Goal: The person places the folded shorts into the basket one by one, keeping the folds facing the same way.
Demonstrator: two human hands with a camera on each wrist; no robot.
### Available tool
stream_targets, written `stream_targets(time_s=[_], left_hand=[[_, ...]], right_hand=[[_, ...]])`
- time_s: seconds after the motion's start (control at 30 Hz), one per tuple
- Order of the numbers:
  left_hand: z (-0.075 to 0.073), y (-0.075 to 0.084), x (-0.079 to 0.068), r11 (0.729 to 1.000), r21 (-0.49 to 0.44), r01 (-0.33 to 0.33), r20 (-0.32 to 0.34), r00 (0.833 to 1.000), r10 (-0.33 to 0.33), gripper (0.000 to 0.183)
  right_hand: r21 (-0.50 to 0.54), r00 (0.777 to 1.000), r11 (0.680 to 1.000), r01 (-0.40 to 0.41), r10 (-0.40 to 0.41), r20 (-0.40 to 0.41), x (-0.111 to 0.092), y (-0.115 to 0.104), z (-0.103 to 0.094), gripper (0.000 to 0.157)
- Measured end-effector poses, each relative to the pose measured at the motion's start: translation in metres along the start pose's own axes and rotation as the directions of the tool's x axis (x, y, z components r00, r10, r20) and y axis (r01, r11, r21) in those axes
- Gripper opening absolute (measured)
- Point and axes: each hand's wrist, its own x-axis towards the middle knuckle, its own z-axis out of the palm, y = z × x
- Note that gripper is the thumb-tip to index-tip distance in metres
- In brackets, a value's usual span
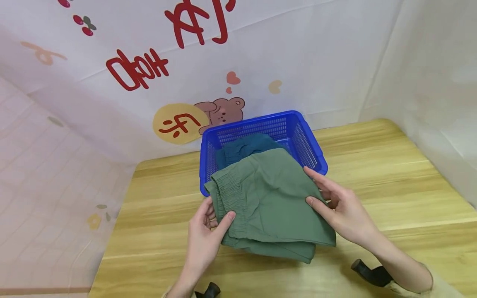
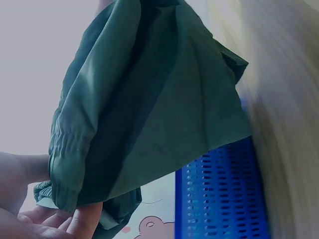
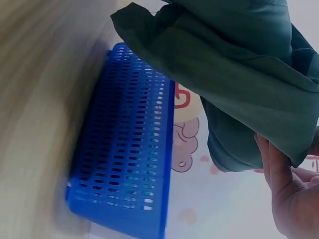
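Observation:
Folded green shorts point(image 1: 275, 198) with a gathered elastic waistband are held up off the table, overlapping the near side of the blue basket point(image 1: 319, 163) in the head view. My left hand point(image 1: 206, 229) pinches the waistband end, thumb on top and fingers underneath. On the other side, my right hand point(image 1: 344, 213) grips the folded edge between thumb and fingers. A teal garment point(image 1: 242, 147) with a gathered band lies inside the basket, partly hidden behind the shorts. From below, the left wrist view shows the cloth's layers point(image 2: 164, 109) hanging loosely over the basket's side.
The plastic basket has perforated walls and stands at the back of the wood-grain table point(image 1: 156, 231), against a white wall sheet point(image 1: 316, 49) with red characters and a cartoon bear point(image 1: 225, 111). Two dark curved objects point(image 1: 372, 275) show near my wrists.

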Motion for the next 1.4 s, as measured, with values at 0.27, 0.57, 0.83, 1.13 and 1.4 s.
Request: stream_targets(time_s=[0.27, 0.57, 0.83, 1.13, 1.4], left_hand=[[-0.009, 0.013, 0.028, 0.998, -0.026, -0.062, 0.013, 0.998, 0.063, 0.047], [-0.016, 0.025, 0.062, 0.995, 0.015, -0.096, -0.015, 0.995, 0.096, 0.042], [-0.018, 0.032, 0.091, 0.988, 0.050, -0.145, -0.035, 0.988, 0.147, 0.044], [-0.018, 0.042, 0.122, 0.975, 0.089, -0.206, -0.047, 0.976, 0.211, 0.044], [-0.018, 0.041, 0.147, 0.978, 0.110, -0.178, -0.036, 0.982, 0.183, 0.046]], right_hand=[[0.056, 0.998, 0.998, 0.018, -0.022, 0.066, 0.035, -0.013, -0.007, 0.067], [0.043, 0.994, 0.999, 0.014, -0.018, 0.104, 0.081, -0.020, -0.012, 0.065], [0.037, 0.993, 0.999, -0.009, 0.005, 0.114, 0.113, -0.025, -0.015, 0.064], [-0.026, 0.996, 1.000, 0.005, -0.003, 0.089, 0.143, -0.025, -0.018, 0.062], [-0.077, 0.995, 0.996, -0.035, 0.042, 0.089, 0.171, -0.022, -0.014, 0.063]])
